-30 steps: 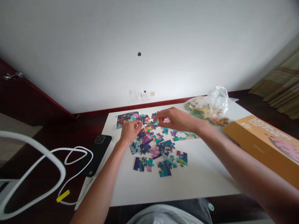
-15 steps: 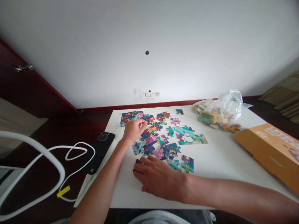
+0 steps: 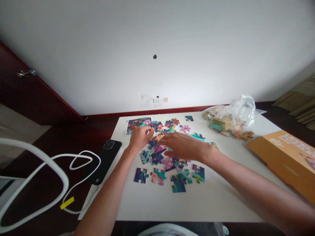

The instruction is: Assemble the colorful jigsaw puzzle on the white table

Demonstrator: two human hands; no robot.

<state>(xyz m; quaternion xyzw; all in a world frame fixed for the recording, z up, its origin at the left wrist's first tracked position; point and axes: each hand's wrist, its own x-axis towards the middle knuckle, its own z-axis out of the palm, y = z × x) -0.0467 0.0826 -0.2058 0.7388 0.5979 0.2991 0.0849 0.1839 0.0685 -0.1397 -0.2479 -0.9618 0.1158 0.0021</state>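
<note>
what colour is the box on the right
The cardboard box is mustard orange with pale lettering; head view shows it best.

1. Jigsaw pieces [image 3: 158, 158] in navy, teal and purple with bright flower shapes, flat in a loose heap on the white table [image 3: 147, 205], partly under both hands.
2. Four separate front pieces or small clusters [image 3: 178, 182] in a rough row, just beside the heap, with gaps between them.
3. Lone teal-and-navy piece [image 3: 189, 118] near the far table edge, well apart from the heap.
4. Brown piece [image 3: 175, 121] at the heap's far side, touching nothing clearly.
5. Teal section [image 3: 198, 136] right of the heap, partly hidden by the right hand [image 3: 182, 146].
</note>
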